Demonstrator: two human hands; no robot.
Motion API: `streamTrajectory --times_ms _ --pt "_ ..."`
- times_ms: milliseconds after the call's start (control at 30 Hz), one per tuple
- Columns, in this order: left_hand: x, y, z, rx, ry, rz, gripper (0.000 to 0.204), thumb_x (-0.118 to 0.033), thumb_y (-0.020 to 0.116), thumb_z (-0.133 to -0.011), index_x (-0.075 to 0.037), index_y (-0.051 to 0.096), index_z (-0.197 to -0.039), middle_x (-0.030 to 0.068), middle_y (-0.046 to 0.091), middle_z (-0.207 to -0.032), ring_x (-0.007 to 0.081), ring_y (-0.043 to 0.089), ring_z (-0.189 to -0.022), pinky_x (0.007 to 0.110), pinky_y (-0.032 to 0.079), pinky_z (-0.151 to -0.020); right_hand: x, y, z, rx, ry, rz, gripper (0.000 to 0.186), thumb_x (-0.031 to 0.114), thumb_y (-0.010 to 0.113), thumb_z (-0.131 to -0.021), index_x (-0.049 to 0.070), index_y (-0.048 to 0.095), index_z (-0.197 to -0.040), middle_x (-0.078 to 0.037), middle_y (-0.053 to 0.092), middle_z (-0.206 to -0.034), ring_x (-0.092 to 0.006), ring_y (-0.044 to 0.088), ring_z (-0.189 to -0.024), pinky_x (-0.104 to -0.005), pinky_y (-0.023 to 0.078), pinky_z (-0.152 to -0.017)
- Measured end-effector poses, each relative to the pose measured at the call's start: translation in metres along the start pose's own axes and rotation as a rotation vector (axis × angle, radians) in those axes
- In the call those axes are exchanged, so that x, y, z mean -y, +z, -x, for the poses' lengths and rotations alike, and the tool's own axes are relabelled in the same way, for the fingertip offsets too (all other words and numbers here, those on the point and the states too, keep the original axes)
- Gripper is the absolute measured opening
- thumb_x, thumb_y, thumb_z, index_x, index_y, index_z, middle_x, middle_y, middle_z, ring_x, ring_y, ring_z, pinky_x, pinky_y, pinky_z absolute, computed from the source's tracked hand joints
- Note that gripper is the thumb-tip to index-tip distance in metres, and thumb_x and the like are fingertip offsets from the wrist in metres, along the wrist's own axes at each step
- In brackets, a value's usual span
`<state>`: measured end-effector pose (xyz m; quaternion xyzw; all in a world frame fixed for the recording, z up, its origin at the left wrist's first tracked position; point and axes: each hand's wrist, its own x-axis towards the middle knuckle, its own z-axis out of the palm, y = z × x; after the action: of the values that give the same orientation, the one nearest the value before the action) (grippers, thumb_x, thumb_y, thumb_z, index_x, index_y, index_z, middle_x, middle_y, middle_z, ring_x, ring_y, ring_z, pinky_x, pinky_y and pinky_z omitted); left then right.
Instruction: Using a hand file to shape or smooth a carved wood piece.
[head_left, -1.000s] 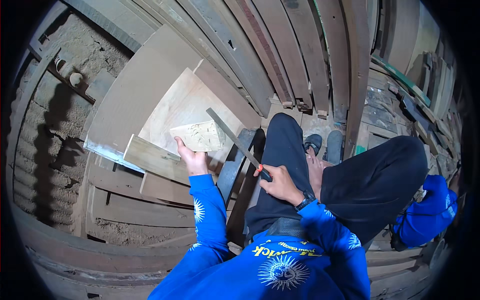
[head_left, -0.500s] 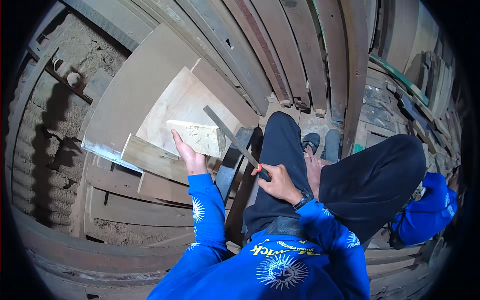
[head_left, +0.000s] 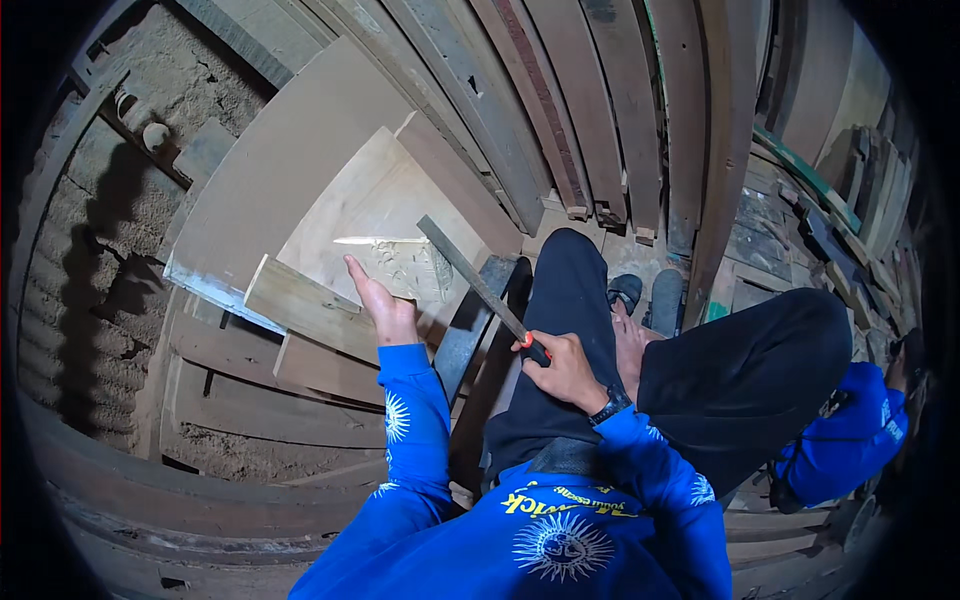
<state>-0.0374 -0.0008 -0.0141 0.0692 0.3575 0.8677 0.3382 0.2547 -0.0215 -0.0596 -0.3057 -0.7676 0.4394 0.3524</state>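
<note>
My left hand (head_left: 385,305) grips a pale wooden block (head_left: 405,268) by its near lower side, thumb up along the left edge. Shallow gouge marks cover the block's front face, which is now turned toward me. My right hand (head_left: 562,365) is closed around the black and orange handle of a long flat metal file (head_left: 475,280), above my thigh. The file slants up to the left, its tip close to the block's upper right corner; whether they touch I cannot tell. Behind the block stands a pale, smooth wooden board (head_left: 370,190).
Long planks (head_left: 560,90) lean in a row ahead. A short board (head_left: 300,305) lies just left of my left hand. Sandals (head_left: 665,300) are on the floor beyond my knees. At the right, a person in a blue top (head_left: 850,435) sits near stacked wood.
The block has tilted in my left hand, so its gouged face shows more and its top face less. The file has shifted slightly right and down relative to the view.
</note>
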Motion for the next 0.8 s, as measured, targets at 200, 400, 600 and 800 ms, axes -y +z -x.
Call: streamTrajectory --times_ms 200,400,600,800 --pt "-0.003 0.005 0.004 -0.013 -0.003 -0.015 0.073 -0.062 0.045 -0.099 -0.009 0.042 -0.148 0.0118 0.05 -0.146 0.0308 0.052 -0.129 0.047 0.043 -0.108 -0.002 0.001 0.001 -0.012 -0.003 -0.007 0.027 0.011 0.064 -0.072 0.006 0.072 -0.098 -0.017 0.05 -0.055 -0.0277 0.052 -0.044 -0.0378 0.044 -0.05" --pt "-0.003 0.005 0.003 0.03 0.01 0.024 0.073 -0.061 0.042 -0.1 -0.01 0.037 -0.152 0.0104 0.046 -0.15 0.0307 0.048 -0.133 0.047 0.04 -0.112 -0.004 0.003 0.001 0.016 0.006 -0.038 0.027 0.01 0.065 -0.073 0.007 0.072 -0.099 -0.013 0.041 -0.051 -0.0206 0.043 -0.041 -0.0353 0.037 -0.047" --pt "-0.004 0.017 0.012 -0.079 0.081 -0.005 0.076 -0.065 0.033 -0.101 -0.011 0.032 -0.154 0.0089 0.039 -0.155 0.0284 0.042 -0.139 0.046 0.036 -0.116 -0.007 0.008 0.0 -0.019 0.105 -0.132 0.025 0.009 0.064 -0.074 0.006 0.071 -0.098 -0.011 0.038 -0.05 -0.0195 0.041 -0.041 -0.0361 0.036 -0.047" --pt "-0.003 0.015 0.014 -0.047 0.253 -0.13 0.086 -0.072 0.04 -0.096 -0.012 0.025 -0.157 0.0121 0.029 -0.16 0.0302 0.036 -0.142 0.045 0.03 -0.117 -0.01 0.006 -0.002 -0.013 0.185 -0.182 0.022 0.002 0.06 -0.081 0.002 0.07 -0.101 -0.004 0.06 -0.059 -0.0103 0.061 -0.048 -0.0281 0.048 -0.049"
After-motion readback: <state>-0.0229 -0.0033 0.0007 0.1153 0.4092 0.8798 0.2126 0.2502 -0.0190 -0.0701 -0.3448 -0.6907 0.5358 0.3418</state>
